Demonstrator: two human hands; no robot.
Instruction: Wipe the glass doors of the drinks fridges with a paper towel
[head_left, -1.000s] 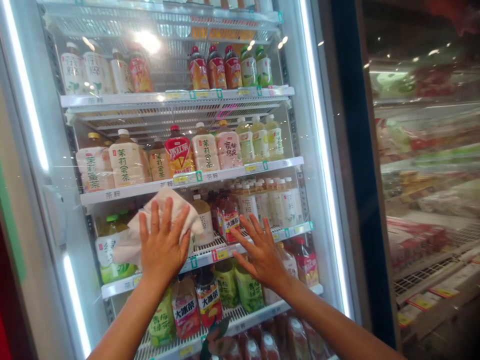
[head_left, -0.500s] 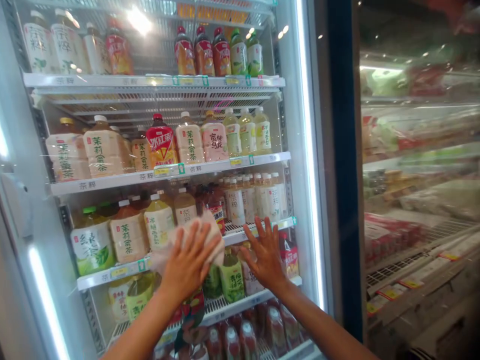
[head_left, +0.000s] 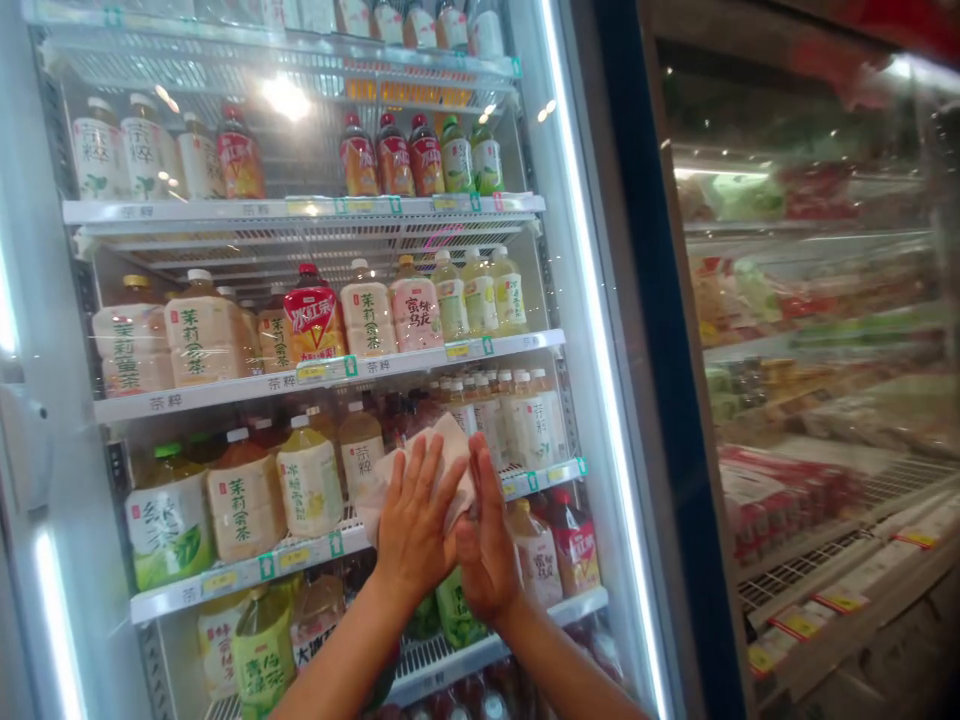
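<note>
My left fingers (head_left: 429, 472), slightly parted, lie flat over a pale cloth (head_left: 454, 437) jutting past their tips, seen above a shelf's front edge (head_left: 313, 552); my right fingers (head_left: 487, 482), held together, stand just beside it.

The left hand (head_left: 415, 520) lay spread over a pale cloth (head_left: 452, 438). Close beside it, the right hand (head_left: 489, 560) stood before shelved bottles (head_left: 244, 500).
</note>
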